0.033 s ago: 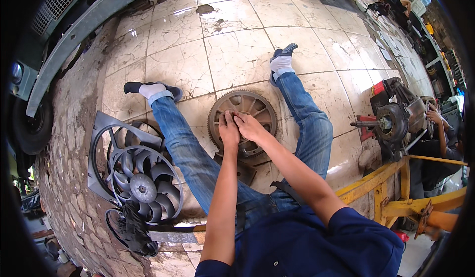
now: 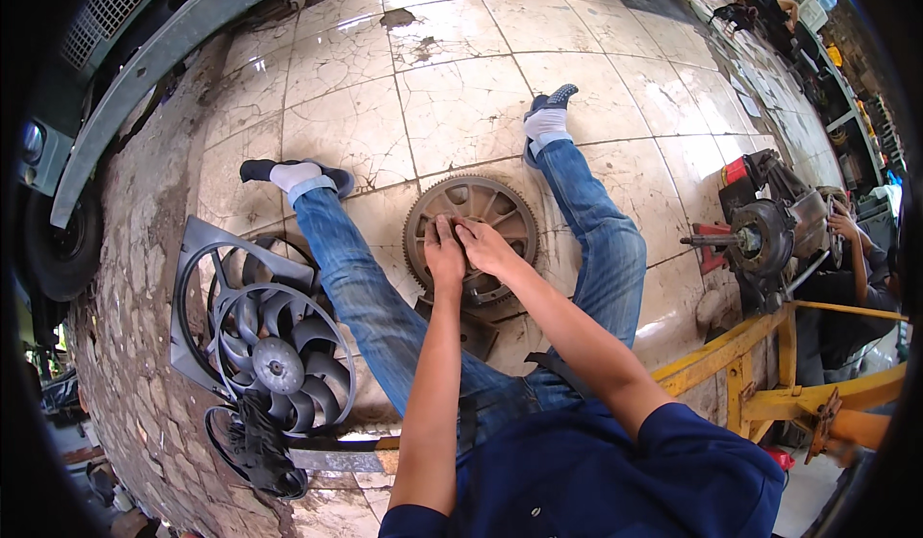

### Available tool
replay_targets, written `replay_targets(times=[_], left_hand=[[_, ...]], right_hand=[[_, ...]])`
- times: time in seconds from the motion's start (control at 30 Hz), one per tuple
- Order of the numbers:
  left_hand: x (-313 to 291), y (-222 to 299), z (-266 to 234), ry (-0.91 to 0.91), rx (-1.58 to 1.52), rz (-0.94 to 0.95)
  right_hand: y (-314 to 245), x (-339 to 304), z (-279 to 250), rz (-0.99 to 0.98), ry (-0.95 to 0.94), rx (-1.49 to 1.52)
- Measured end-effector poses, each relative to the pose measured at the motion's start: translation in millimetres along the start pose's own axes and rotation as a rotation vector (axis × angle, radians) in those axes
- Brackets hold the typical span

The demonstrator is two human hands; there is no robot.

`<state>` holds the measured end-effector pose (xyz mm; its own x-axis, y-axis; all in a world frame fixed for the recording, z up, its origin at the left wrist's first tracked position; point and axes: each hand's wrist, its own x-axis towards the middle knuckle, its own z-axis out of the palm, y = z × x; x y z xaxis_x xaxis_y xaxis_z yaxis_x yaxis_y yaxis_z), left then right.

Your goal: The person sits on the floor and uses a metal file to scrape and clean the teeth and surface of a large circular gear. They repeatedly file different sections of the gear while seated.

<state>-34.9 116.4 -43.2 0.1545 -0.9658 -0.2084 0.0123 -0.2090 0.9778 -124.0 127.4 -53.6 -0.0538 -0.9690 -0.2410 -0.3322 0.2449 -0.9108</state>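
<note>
Between my outstretched legs a round, toothed flywheel (image 2: 507, 213), brown-grey with spoke-like ribs, lies on a dark base. My left hand (image 2: 443, 250) and my right hand (image 2: 483, 246) meet over its middle-left part. The left fingers point away from me, close together. From the right, my other hand comes in with its fingers bent against the left ones. Both hands are closed near the hub; whatever lies under the fingertips is hidden. Just on the near side of the flywheel a dark flat plate (image 2: 477, 334) shows, partly covered by my forearms.
Left of my leg lies a radiator fan (image 2: 279, 365) with its grey shroud (image 2: 192, 317) and a black cloth-like bundle (image 2: 260, 447). A vehicle bumper (image 2: 144, 86) curves at far left. At right stand a gearbox-like assembly (image 2: 769, 235), a yellow frame (image 2: 740, 375) and another person's arm (image 2: 854, 240).
</note>
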Motion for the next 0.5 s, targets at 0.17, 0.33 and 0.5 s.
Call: replay_targets(times=[0.17,0.33,0.5], left_hand=[[8,3,5,0.021,0.006,0.027],[11,-3,4,-0.011,0.014,0.019],[14,-5,4,0.005,-0.026,0.024]], right_hand=[[-11,1,-6,-0.018,0.028,0.037],[-14,1,-8,0.046,0.007,0.046],[-9,0,0,-0.015,0.082,0.051]])
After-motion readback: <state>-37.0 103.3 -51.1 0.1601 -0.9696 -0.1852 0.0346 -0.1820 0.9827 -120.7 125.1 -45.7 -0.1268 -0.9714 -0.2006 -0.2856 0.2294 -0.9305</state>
